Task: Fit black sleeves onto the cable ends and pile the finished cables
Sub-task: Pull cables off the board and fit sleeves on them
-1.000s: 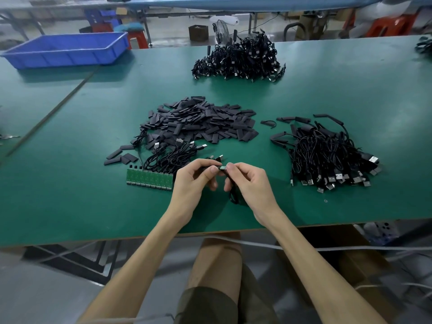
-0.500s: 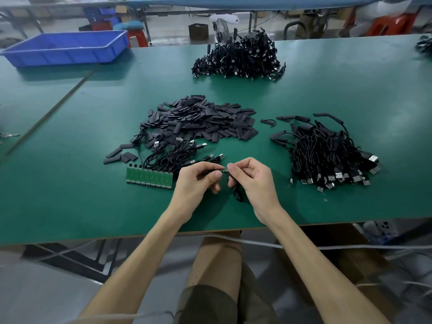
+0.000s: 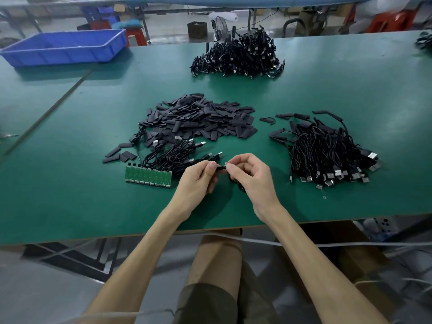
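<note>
Table [image 3: 70, 195] green; sleeve heap [image 3: 201, 120] centre, blue tray [image 3: 63, 57] far-left.

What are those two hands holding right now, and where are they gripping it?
A black cable, at one end. The left hand pinches what looks like the black sleeve there; the right hand pinches the tip beside it.

Dull green: table [image 3: 70, 183]. Brighter green, edged with black dots: circuit-board strip [image 3: 148, 177], left of centre. Matt black: sleeves [image 3: 198, 120], centre. Black with silver plug ends: cables [image 3: 327, 150], right. Blue: tray [image 3: 63, 46], upper left. Red: stool [image 3: 395, 21], upper right.
</note>
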